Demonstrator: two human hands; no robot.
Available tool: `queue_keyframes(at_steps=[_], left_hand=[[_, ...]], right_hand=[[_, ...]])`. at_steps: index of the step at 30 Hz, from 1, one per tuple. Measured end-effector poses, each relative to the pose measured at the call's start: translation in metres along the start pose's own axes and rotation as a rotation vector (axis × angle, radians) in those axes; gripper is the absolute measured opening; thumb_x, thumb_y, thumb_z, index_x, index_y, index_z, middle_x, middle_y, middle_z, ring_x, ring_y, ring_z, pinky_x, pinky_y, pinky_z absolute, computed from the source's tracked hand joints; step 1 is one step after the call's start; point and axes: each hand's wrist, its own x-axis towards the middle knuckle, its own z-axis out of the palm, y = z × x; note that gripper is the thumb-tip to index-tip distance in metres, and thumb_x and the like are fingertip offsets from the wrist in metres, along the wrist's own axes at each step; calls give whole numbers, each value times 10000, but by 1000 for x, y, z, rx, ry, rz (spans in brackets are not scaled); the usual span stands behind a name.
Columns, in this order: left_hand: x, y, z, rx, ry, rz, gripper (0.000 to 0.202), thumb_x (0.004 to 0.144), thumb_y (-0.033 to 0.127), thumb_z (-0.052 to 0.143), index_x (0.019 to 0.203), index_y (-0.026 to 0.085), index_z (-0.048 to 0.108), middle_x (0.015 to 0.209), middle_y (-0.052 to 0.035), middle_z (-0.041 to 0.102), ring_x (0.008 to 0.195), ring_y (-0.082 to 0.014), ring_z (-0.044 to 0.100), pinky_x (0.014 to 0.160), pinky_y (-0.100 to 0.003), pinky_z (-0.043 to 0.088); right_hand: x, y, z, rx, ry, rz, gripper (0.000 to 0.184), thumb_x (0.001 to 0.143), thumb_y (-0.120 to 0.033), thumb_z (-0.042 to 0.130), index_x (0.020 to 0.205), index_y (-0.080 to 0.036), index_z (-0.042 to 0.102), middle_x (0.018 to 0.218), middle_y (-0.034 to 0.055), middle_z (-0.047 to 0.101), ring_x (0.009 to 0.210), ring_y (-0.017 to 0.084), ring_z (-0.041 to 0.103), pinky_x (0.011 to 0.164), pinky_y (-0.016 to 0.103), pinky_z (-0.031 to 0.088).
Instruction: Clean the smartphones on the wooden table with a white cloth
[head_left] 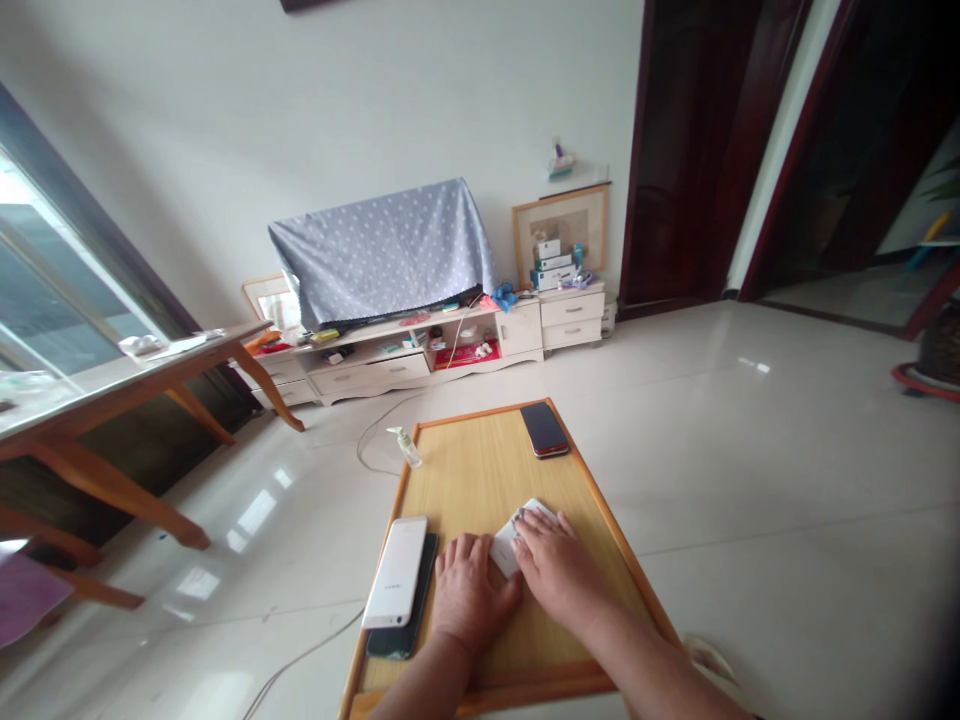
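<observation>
The table (472,460) is yellow-brown with wood grain and an orange-brown rim; the middle phone (505,553) is white, the left phone (397,565) white with grey lettering, the lower phone (391,643) dark, the far phone (545,428) black edged red. The bottle (410,452) is clear with a pale green pump, the cloth (390,245) grey-blue with white dots.

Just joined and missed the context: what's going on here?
A person has both hands over a small wooden table. The right hand lies across a flat white item; the left hand is right beside it. At the left edge, a white phone lies on a dark device. A dark phone is at the far right.
</observation>
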Motion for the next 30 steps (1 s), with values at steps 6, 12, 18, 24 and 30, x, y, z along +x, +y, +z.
queue_keyframes(at_steps=[6, 12, 18, 24, 30], left_hand=[[1, -5, 4, 30, -54, -17, 435, 806, 255, 556, 1238, 281, 590, 1225, -65, 599, 1124, -252, 522, 969, -369, 350], [0, -1, 1, 7, -3, 5, 438, 849, 539, 572, 1195, 275, 616, 1179, -77, 607, 1131, -282, 521, 973, -389, 362], [1, -1, 1, 23, -43, -22, 394, 846, 340, 554, 1234, 288, 599, 1218, -71, 605, 1134, -263, 526, 966, -375, 357], [0, 1, -1, 6, -7, 1, 433, 837, 525, 590, 1190, 275, 617, 1173, -78, 611, 1131, -286, 524, 973, -396, 370], [1, 0, 0, 11, -31, -15, 385, 851, 423, 569, 1208, 283, 605, 1200, -74, 609, 1136, -274, 525, 977, -385, 364]], right_hand=[[-13, -18, 16, 79, -53, -148, 487, 1061, -376, 314, 1462, -204, 529, 1504, 102, 528, 1437, 249, 416, 1251, 467, 152], [1, -5, 5, 15, -13, -21, 470, 1066, -362, 288, 1415, -229, 572, 1510, 94, 522, 1441, 265, 407, 1234, 536, 132], [-8, -14, 11, 87, -72, -113, 492, 1069, -392, 279, 1463, -224, 522, 1518, 93, 513, 1450, 248, 395, 1244, 497, 117], [3, 0, 6, 8, -15, -9, 474, 1060, -353, 290, 1444, -222, 534, 1533, 94, 495, 1461, 274, 372, 1227, 573, 95], [-3, -5, 11, 10, -32, -60, 482, 1040, -375, 354, 1457, -201, 524, 1542, 105, 481, 1465, 277, 365, 1242, 522, 111]])
